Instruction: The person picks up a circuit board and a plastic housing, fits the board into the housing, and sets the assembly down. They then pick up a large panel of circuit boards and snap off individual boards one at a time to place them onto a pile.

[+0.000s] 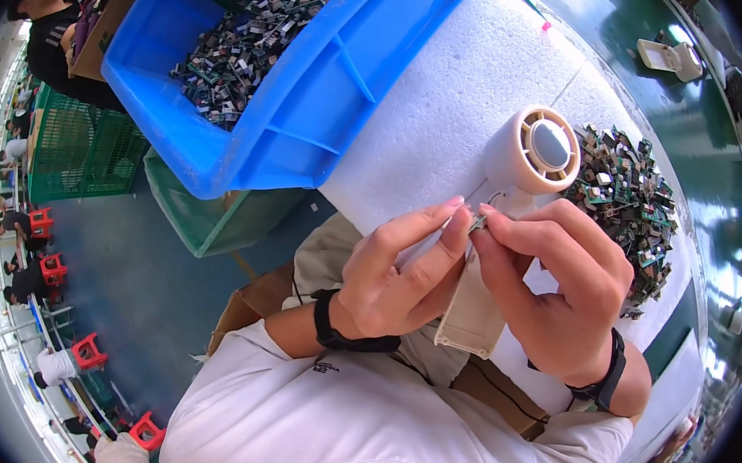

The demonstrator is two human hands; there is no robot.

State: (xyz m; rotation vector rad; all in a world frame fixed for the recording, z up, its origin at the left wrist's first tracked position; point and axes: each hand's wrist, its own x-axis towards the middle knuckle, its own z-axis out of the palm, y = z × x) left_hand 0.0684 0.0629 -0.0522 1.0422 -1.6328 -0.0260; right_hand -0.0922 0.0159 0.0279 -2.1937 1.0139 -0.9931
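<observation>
My right hand (565, 279) pinches a small green circuit board (478, 222) between thumb and forefinger. Close against the board's left side are the bent, nearly closed fingers of my left hand (403, 270); what lies between them is too small to make out. Just beneath both hands is a cream handheld fan with its round head (533, 149) pointing away from me. Its handle shell (472, 315) reaches toward my lap, its inner side exposed. Thin wires (499, 195) show between the fan head and the board.
A heap of small circuit boards (629, 210) lies right of the fan on the white foam tabletop (424, 130). At the left, a blue bin (284, 118) holds many more boards. Below it stands a green translucent crate (205, 208). Another cream fan part (668, 59) lies far right.
</observation>
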